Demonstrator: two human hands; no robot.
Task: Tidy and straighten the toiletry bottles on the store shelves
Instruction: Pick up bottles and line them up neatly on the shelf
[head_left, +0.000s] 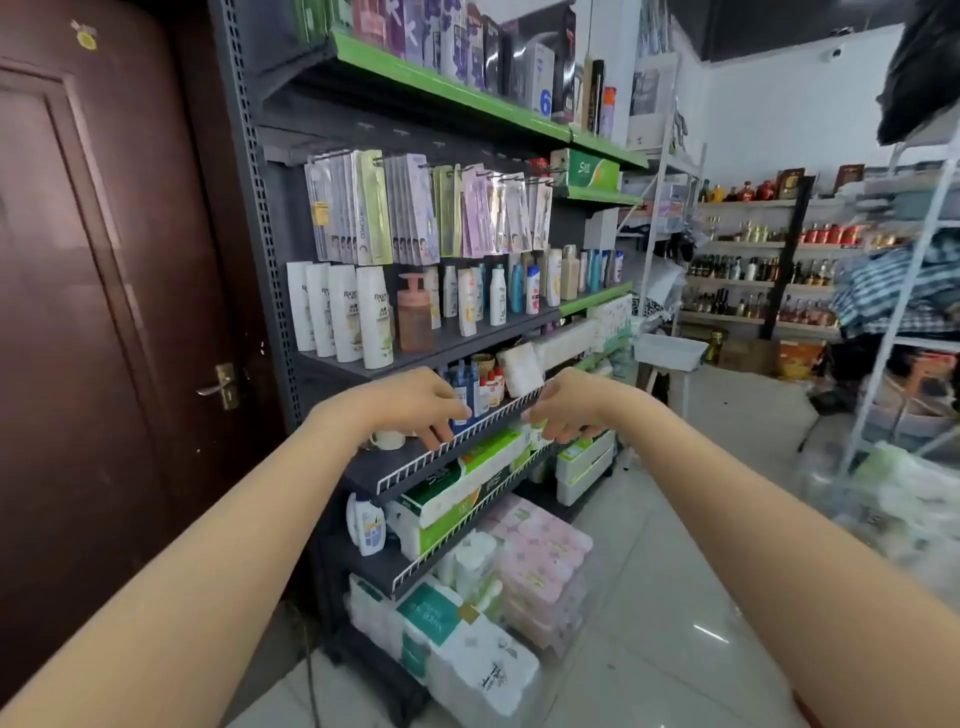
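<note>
Matt dark metal shelf (363, 470), glossy white plastic bottles (375, 317), glossy floor tiles (675, 597), brown wooden door (104, 260)

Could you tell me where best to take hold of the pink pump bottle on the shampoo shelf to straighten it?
Grip the pink pump bottle round its wide lower body, coming from the front, the aisle side. It stands upright at the shelf's front, with white shampoo bottles close on its left and more bottles behind, so the front is the open side. The narrow pump head would probably give less control.

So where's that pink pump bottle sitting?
The pink pump bottle stands on the dark shelf above both hands, just right of the four white shampoo bottles, under the hanging toothbrush packs.
</note>
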